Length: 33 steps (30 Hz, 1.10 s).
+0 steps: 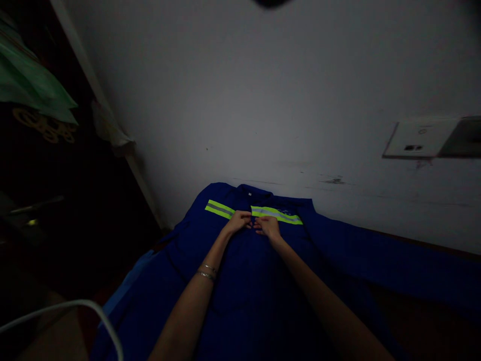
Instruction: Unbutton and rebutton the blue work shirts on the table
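A dark blue work jacket (248, 281) with a yellow-green reflective band (276, 214) across the chest lies spread flat, collar toward the wall. My left hand (238, 221) and my right hand (267, 226) meet at the jacket's front opening just below the band, fingers curled and pinching the fabric edges there. Thin bracelets (206, 272) circle my left wrist. The jacket's right sleeve (394, 260) stretches out along the wall. What the fingertips hold beyond the cloth is too small to make out.
A pale wall (263, 100) rises right behind the collar, with a white socket plate (419, 138) at the right. A dark doorway or shelf (45, 200) with green cloth (30, 85) fills the left. A white cable (75, 311) curves at the lower left.
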### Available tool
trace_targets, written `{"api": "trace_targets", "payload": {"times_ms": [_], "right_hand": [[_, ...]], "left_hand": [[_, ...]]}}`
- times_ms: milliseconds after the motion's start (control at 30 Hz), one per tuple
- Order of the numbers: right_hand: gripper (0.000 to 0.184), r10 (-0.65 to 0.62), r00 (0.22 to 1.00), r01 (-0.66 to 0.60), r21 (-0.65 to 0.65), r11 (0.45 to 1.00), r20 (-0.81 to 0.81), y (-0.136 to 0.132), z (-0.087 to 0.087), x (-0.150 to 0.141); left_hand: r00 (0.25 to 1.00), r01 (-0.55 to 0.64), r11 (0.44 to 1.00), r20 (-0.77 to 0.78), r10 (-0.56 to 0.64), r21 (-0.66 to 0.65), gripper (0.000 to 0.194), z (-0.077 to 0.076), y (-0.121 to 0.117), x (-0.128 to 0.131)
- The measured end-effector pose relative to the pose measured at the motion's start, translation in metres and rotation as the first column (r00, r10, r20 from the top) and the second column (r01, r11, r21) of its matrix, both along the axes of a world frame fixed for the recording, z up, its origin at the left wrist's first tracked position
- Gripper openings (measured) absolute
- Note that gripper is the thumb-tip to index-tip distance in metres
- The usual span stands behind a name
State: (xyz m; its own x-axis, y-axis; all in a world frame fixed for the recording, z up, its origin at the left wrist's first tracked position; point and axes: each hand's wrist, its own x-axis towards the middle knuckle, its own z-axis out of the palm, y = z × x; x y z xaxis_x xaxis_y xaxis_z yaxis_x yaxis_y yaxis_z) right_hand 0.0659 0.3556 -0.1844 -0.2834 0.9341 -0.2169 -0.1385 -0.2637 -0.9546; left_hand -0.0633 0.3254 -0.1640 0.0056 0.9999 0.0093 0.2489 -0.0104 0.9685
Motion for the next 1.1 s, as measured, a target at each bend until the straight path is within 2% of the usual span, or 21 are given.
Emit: {"api": "trace_targets", "payload": {"times_ms": [233,400,500,600,700,800,900,1100], "right_hand": [[0.007,0.043,0.999,-0.043,0.007,0.999,-0.007,-0.002,0.01,0.006],[0.016,0.026,0.999,-0.029,0.062,0.998,0.045,-0.004,0.015,0.005],[0.028,-0.003,0.992,-0.014,0.131,0.991,0.128,-0.004,0.015,0.005],[0.031,-0.04,0.969,-0.023,0.251,0.968,0.245,-0.005,0.013,0.006],[0.025,-0.046,0.963,-0.04,0.307,0.951,0.267,-0.004,0.011,0.008],[0.025,-0.057,0.963,-0.029,0.313,0.949,0.263,-0.004,0.01,0.01],[0.025,-0.068,0.964,-0.015,0.312,0.95,0.256,-0.004,0.01,0.011],[0.02,-0.068,0.974,0.006,0.278,0.961,0.215,-0.004,0.011,0.011]], "left_hand": [[0.966,0.083,0.991,-0.252,-0.054,0.106,0.018,0.004,-0.002,-0.001],[0.86,0.097,0.968,-0.509,0.035,0.231,0.014,0.009,-0.005,-0.002],[0.809,0.097,0.96,-0.582,0.078,0.263,0.011,0.011,-0.005,-0.002],[0.807,0.07,0.957,-0.579,0.111,0.281,0.011,0.011,-0.004,0.0],[0.844,0.045,0.948,-0.52,0.132,0.314,0.022,0.01,-0.001,0.004],[0.871,0.066,0.953,-0.484,0.09,0.296,0.033,0.01,0.002,0.005],[0.899,0.066,0.971,-0.436,0.042,0.228,0.037,0.009,0.005,0.001],[0.948,0.029,0.988,-0.318,0.022,0.153,0.047,0.005,0.006,-0.004]]}}
